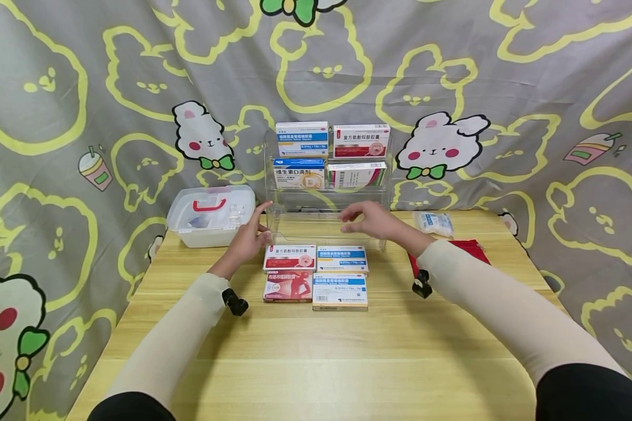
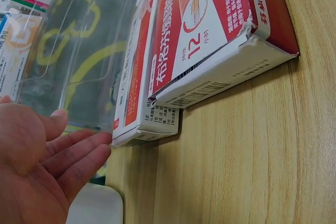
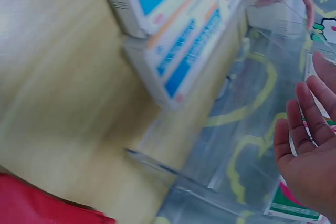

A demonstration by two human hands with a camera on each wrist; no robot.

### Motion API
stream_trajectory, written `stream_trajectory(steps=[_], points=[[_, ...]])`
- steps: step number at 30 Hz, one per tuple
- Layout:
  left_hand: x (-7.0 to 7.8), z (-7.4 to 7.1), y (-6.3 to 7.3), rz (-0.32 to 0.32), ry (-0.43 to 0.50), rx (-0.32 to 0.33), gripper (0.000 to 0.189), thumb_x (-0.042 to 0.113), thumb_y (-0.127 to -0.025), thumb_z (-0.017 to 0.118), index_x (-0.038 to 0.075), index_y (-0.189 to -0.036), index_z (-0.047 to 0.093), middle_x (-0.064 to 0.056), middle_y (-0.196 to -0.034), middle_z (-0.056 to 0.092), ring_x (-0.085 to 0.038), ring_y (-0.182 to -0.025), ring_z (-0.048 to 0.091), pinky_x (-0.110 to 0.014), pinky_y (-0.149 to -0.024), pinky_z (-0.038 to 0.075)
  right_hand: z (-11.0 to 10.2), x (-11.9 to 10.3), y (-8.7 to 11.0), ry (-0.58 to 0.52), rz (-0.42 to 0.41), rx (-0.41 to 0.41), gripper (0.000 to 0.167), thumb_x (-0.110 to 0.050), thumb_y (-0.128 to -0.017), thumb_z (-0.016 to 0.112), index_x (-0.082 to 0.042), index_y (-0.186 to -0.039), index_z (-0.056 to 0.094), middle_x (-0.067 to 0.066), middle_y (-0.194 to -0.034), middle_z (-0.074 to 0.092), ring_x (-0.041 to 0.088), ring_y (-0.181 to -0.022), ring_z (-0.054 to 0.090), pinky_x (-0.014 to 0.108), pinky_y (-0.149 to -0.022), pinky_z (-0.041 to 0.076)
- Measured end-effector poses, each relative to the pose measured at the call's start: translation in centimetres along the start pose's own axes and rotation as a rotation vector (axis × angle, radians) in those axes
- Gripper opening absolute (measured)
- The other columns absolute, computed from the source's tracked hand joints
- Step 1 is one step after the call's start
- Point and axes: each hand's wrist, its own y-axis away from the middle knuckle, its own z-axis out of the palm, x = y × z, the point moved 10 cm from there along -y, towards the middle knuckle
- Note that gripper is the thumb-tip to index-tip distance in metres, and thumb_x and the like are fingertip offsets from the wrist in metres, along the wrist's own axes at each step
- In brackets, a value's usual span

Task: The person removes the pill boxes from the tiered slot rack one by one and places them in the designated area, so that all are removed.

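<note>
A clear plastic tiered stand (image 1: 308,221) stands at the back of the table. Its top tier bears a blue-and-white medicine box (image 1: 302,146) and a red-and-white one (image 1: 360,143); below are a vitamin D drops box (image 1: 299,175) and a white box with a green-and-pink end (image 1: 354,176). My left hand (image 1: 248,238) is at the stand's left side, fingers extended. In front of the lower tiers hovers my right hand (image 1: 373,222), fingers loosely bent, holding nothing. Before the stand lie two red-and-white boxes (image 1: 288,286) and two blue-and-white boxes (image 1: 340,292).
A white lidded case (image 1: 216,231) with a red handle sits left of the stand. To the right are a clear packet (image 1: 434,223) and a red pouch (image 1: 469,250), partly behind my right sleeve. A patterned curtain (image 1: 326,64) hangs right behind the table.
</note>
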Motion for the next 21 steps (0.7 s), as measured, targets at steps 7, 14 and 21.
stream_trajectory(steps=[7, 14, 21], points=[[0.1, -0.1, 0.1, 0.010, -0.004, 0.001, 0.083, 0.003, -0.104, 0.059, 0.040, -0.163, 0.014, -0.024, -0.114, 0.070, -0.034, -0.094, 0.073, -0.046, -0.075, 0.063, -1.9, -2.6, -2.1, -0.011, -0.033, 0.016, 0.034, -0.021, -0.095, 0.077, -0.006, -0.125, 0.072, 0.014, -0.121, 0.071, 0.027, -0.111, 0.064, 0.044, -0.094, 0.055], [0.1, -0.1, 0.1, 0.025, -0.030, 0.008, 0.083, 0.004, -0.104, 0.059, 0.039, -0.164, 0.014, -0.023, -0.112, 0.072, -0.034, -0.091, 0.073, -0.046, -0.075, 0.063, -4.1, -4.2, -4.3, -0.036, -0.001, 0.086, 0.034, -0.021, -0.095, 0.077, -0.006, -0.125, 0.072, 0.010, -0.115, 0.072, 0.025, -0.106, 0.064, 0.040, -0.089, 0.054], [-0.1, -0.1, 0.0, 0.015, -0.024, 0.013, 0.083, 0.006, -0.103, 0.060, 0.041, -0.163, 0.015, -0.023, -0.112, 0.071, -0.034, -0.092, 0.073, -0.046, -0.074, 0.063, -5.7, -5.0, -6.0, -0.102, 0.011, 0.156, 0.034, -0.019, -0.096, 0.076, -0.004, -0.126, 0.071, 0.009, -0.112, 0.070, 0.024, -0.102, 0.063, 0.036, -0.084, 0.054]])
